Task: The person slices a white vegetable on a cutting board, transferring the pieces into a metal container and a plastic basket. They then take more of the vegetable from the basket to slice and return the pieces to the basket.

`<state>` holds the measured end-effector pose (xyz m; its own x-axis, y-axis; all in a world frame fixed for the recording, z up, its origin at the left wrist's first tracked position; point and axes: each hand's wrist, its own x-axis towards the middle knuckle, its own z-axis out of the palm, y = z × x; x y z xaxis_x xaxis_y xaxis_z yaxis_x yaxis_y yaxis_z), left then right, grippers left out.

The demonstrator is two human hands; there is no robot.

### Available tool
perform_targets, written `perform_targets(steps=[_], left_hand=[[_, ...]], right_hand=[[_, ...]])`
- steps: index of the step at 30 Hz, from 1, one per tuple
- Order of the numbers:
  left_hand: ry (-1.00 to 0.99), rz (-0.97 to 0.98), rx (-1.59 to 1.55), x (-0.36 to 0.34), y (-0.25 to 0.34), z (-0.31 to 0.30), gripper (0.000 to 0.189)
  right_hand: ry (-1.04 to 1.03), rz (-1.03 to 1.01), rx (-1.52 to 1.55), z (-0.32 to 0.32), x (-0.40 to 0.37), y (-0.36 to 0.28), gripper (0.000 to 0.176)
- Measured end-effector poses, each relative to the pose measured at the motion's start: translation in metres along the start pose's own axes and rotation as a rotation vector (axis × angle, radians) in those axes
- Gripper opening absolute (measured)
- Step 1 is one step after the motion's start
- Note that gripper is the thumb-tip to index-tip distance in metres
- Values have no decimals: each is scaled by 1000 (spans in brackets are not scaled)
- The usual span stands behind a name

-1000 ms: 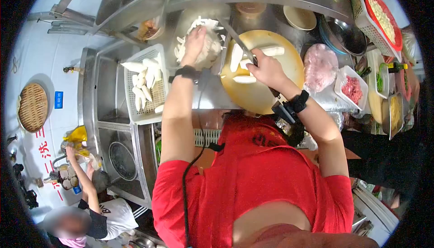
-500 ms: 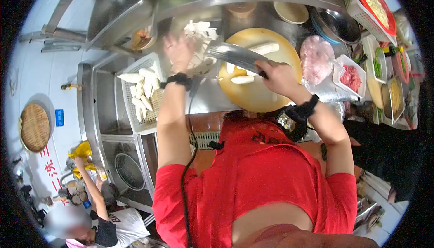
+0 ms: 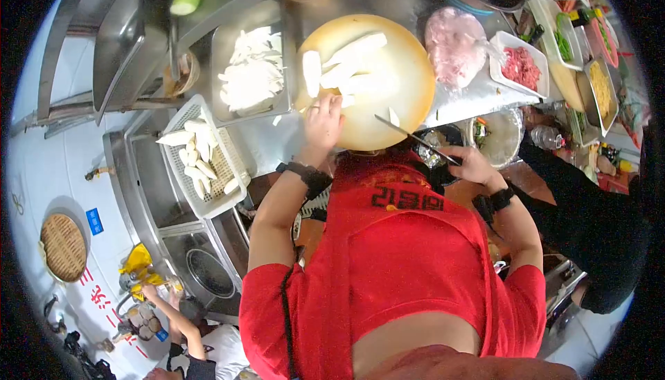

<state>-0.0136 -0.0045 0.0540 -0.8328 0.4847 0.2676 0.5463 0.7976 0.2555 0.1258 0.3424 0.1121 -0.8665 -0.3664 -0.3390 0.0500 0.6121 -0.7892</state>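
My right hand (image 3: pixel 474 166) grips the handle of a cleaver (image 3: pixel 418 140), whose blade points left across the near edge of a round yellow-rimmed cutting board (image 3: pixel 395 103). At the board's lower left, my left hand (image 3: pixel 324 122) has its fingers stretched forward, fingertips right at a peeled white vegetable piece (image 3: pixel 345 101). Further long white vegetable pieces (image 3: pixel 355 49) lie on the board, and a small sliver (image 3: pixel 393 117) rests near the blade. Left of the board stands a metal tray (image 3: pixel 278 28) heaped with cut white vegetable slices (image 3: pixel 253 68).
A white basket (image 3: pixel 232 162) of whole peeled vegetables stands at left, beside the sink (image 3: pixel 166 196). To the right are a bagged pink mass (image 3: pixel 454 47) and a tub of minced meat (image 3: pixel 519 68). Another person's arm (image 3: pixel 176 316) shows lower left; a dark-clothed person (image 3: pixel 589 221) is at right.
My left hand has moved from the metal tray to the board's near left edge. The cleaver has swung from the tray side to the board's near right edge. The view has shifted.
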Motion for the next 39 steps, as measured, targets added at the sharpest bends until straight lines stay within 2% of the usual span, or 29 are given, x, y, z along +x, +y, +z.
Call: perform_targets(steps=[2,4,5,6,8,10,12,13,14,16,17,24,25,27,32,35,38,39], left_hand=[[34,-19,34,1,-4,12,36],[118,51,76,3,-8,17,36],[105,48,40,3,-2,14,33],[103,50,41,3,1,16,33],[45,173,-122,-1,11,22,33],[41,188,-137,-5,26,27,31],[38,203,-153,-11,40,30,29],[104,145,-193,-15,45,31,27],[170,86,-232,-17,49,32,24],[211,98,-208,-22,47,43,23],[257,105,-182,-23,46,46,21],[322,135,-203,-27,41,62,21],[351,153,-179,-25,42,60,22],[385,176,-152,-21,43,56,22],[318,161,-162,-24,43,53,22],[334,151,-152,-23,45,53,21],[298,134,-198,-25,44,54,19],[289,145,-202,-26,43,52,20]], right_hand=[[91,74,-18,4,4,4,46],[275,-21,0,7,10,6,47],[290,-4,-8,6,13,6,47],[292,-4,-5,4,14,5,47],[182,56,8,1,15,-4,47],[169,25,-35,6,18,-21,43],[120,163,-207,15,24,-26,39],[147,167,-333,29,29,-9,30],[148,174,-329,34,33,-3,30],[227,195,-413,41,41,6,23],[305,89,-433,40,42,2,20],[241,-17,-592,47,53,-14,24],[177,50,-632,56,61,-9,26],[159,50,-652,52,67,-11,27],[161,4,-659,30,55,-35,28],[150,30,-682,54,69,-17,27],[154,0,-678,50,75,-19,25],[114,59,-650,43,74,-24,24]])
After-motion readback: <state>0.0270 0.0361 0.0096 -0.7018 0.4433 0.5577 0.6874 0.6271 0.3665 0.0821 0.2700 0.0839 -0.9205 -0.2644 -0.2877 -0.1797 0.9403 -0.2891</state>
